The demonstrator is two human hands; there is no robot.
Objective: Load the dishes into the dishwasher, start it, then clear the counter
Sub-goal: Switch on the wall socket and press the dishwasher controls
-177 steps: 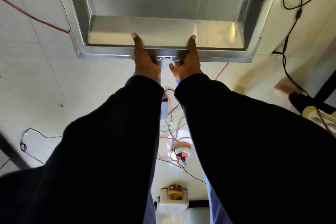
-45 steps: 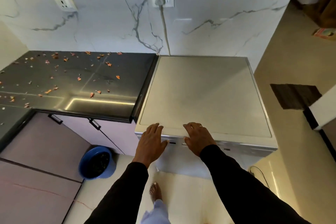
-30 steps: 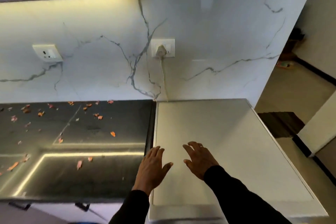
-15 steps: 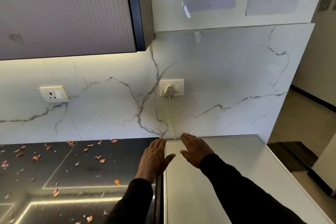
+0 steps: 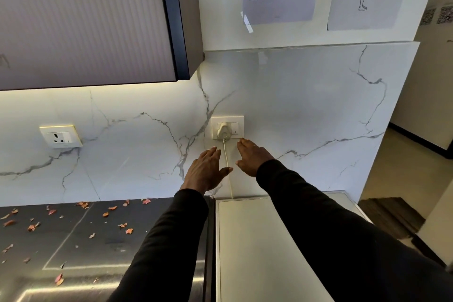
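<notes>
Right hand [image 5: 252, 158] spread, empty, just under socket plate [image 5: 239, 121]; left hand [image 5: 206, 171] same. Rocker switch [image 5: 234, 129] likely stiff, light click: press with one fingertip, skip plug [image 5: 223, 131].

Dishwasher [image 5: 257, 252] right of table [image 5: 73, 247], edges touching. Plug [image 5: 223, 131] on wall [image 5: 306, 105], 12 o'clock behind dishwasher. Left hand [image 5: 204, 169] at plug's 7 o'clock, right hand [image 5: 252, 158] at 4. Cabinet [image 5: 85, 19] above table, 10 o'clock.

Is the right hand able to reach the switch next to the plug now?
Probably yes. The right hand is open, its fingertips just below the switch, with nothing between them. The plug and its cord lie to its left, out of the way.
</notes>
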